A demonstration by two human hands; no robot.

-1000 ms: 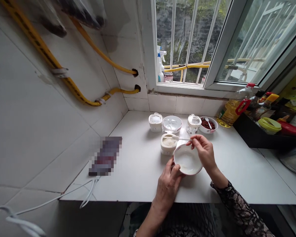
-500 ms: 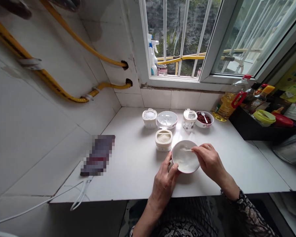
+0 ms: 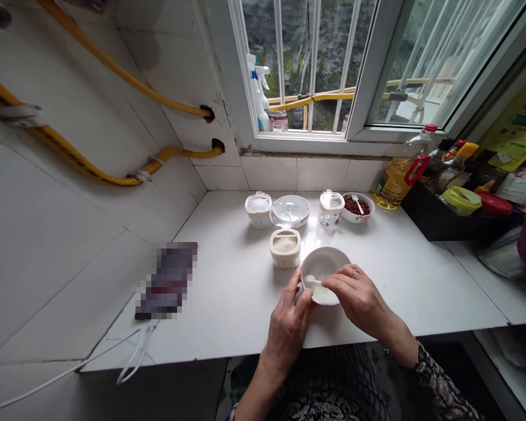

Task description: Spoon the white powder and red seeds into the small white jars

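A white bowl point(image 3: 328, 257) stands near the counter's front edge, with some whitish stuff in its bottom. My left hand point(image 3: 289, 318) grips its left rim, thumb at the front and fingers along the outer side. Between the fingertips of my right hand point(image 3: 359, 295) is a small white spoon point(image 3: 312, 280), its head low inside the bowl. Just behind and left of the bowl is an open seasoning jar point(image 3: 285, 245) holding pale grains.
Behind stand a jar of white powder point(image 3: 258, 210), a bowl point(image 3: 291, 207) of clear liquid, a clear jar point(image 3: 331, 210) and a bowl of red beans point(image 3: 357, 209). An oil bottle point(image 3: 394, 178) and black condiment box point(image 3: 438, 225) are right. A blurred dark object point(image 3: 169, 280) with a cable lies left.
My right hand has moved left and down over the bowl, bringing the spoon to its near left side. My left hand keeps its hold on the rim. The whole view has shifted slightly.
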